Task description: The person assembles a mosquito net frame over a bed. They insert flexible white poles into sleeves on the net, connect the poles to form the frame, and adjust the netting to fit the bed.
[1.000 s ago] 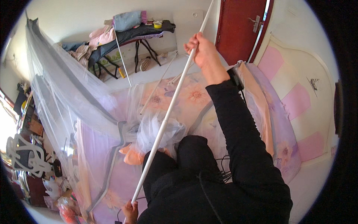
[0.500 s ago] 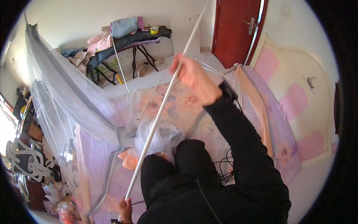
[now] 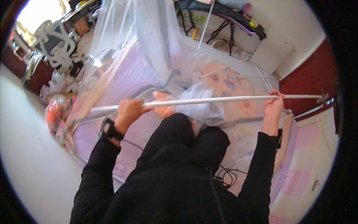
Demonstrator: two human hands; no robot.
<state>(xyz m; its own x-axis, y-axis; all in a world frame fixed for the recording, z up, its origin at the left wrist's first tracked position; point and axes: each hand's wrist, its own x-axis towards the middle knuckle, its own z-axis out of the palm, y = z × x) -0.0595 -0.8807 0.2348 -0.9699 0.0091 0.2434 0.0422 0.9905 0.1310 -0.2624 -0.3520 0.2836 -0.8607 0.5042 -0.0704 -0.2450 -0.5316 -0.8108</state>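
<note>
A long white pole point(image 3: 209, 100) lies crosswise in front of me, nearly level above the bed. My left hand point(image 3: 129, 112) is wrapped round it near its left end, which sticks out a little past the fist. Farther right, my right hand point(image 3: 274, 106) grips the same pole, and its other end reaches on toward the red door. Beneath the pole, sheer white mosquito netting point(image 3: 199, 106) is bunched in front of my knees. More of the net, with grey trim point(image 3: 156, 63), rises at the far side. A patch of orange cloth point(image 3: 163, 108) shows beside the bunched netting.
The flowered bed point(image 3: 126, 74) spreads under me. Several thinner white poles point(image 3: 257, 77) lie beyond it at the right. Black cables point(image 3: 225, 175) are coiled by my right thigh. A rack with clothes point(image 3: 223, 16) stands at the back, a chair point(image 3: 56, 43) and plastic bags point(image 3: 57, 112) at left.
The pole has swung from a steep slant to nearly level. My left hand has come up from the lower edge, and my right hand has moved right and lower. The view has turned left.
</note>
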